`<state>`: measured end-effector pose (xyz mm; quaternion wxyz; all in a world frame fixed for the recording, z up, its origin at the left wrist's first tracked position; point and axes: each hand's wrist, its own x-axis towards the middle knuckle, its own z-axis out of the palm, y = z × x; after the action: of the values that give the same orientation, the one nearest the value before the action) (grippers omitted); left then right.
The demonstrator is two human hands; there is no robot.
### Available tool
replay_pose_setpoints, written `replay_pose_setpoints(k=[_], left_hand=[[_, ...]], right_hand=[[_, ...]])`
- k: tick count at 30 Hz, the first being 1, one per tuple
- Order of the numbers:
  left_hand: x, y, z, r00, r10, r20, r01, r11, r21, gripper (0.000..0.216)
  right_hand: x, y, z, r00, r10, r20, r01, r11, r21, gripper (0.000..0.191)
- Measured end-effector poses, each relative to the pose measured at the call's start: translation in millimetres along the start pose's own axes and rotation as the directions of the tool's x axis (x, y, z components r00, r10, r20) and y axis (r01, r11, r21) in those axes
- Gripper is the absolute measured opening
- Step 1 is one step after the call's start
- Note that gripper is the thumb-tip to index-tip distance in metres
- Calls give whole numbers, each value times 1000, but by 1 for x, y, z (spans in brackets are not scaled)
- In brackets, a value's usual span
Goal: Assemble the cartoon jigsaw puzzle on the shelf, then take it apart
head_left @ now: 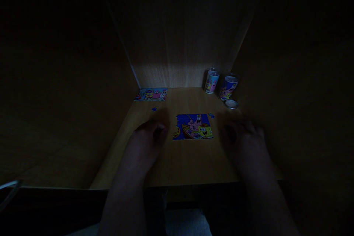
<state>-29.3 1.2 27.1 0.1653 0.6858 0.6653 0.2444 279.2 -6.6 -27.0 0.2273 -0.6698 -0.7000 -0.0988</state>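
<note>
A nearly rectangular jigsaw puzzle (193,127) lies on the wooden tabletop, showing a pink starfish and a yellow sponge character in a boat against blue. To its left is my left hand (151,132), fingers curled inward; whatever they may hold is hidden. My right hand (245,138) sits on the other side, also curled, its fingertips lost in shadow. Neither hand touches the puzzle. One loose blue puzzle piece (154,109) lies beyond my left hand. Another puzzle piece (211,115) is close to the puzzle's upper right corner.
At the back left lies a second jigsaw picture (151,94). Two clear-topped cans with cartoon prints, one lighter can (211,82) and one darker can (228,87), stand at the back right. A round metal lid (231,104) lies before them. Dark wooden walls enclose the tabletop.
</note>
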Motion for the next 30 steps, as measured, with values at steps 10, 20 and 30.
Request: replay_pose_setpoints(k=[10, 20, 30], left_hand=[[-1, 0, 0, 1000, 20, -21, -20, 1000, 3, 18], [0, -1, 1, 1000, 10, -25, -10, 1000, 12, 17], [0, -2, 0, 1000, 15, -20, -14, 999, 39, 18]], right_hand=[[-4, 4, 3, 1000, 18, -13, -18, 1000, -2, 39], [-6, 11, 8, 996, 72, -42, -75, 995, -60, 45], [-4, 11, 8, 996, 81, -36, -86, 988, -130, 29]])
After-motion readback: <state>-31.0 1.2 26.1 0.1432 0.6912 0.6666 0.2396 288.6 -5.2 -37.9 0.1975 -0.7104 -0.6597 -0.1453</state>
